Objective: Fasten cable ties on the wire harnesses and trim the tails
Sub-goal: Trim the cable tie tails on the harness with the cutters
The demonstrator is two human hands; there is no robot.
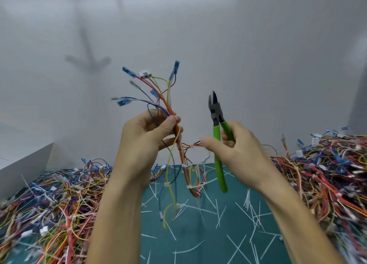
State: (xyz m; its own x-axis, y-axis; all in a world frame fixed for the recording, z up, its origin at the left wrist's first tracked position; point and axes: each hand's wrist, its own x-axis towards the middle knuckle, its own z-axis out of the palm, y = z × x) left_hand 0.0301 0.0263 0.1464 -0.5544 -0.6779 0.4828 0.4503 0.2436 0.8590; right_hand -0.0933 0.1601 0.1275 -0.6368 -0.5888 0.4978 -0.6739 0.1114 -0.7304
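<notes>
My left hand point(146, 136) grips a multicoloured wire harness point(164, 102) upright in front of me, its blue terminals and a white connector fanning out at the top. The harness hangs down past several white cable ties point(188, 186) with tails sticking out. My right hand point(234, 152) holds green-handled side cutters point(217, 128), jaws pointing up and slightly parted. Thumb and forefinger of that hand also pinch a side branch of the harness point(193, 145).
A green cutting mat point(218, 234) below is strewn with cut white tie tails. Big heaps of harnesses lie at the left point(49, 204) and right point(327, 174). A white box point(23, 164) stands at far left; a white wall is behind.
</notes>
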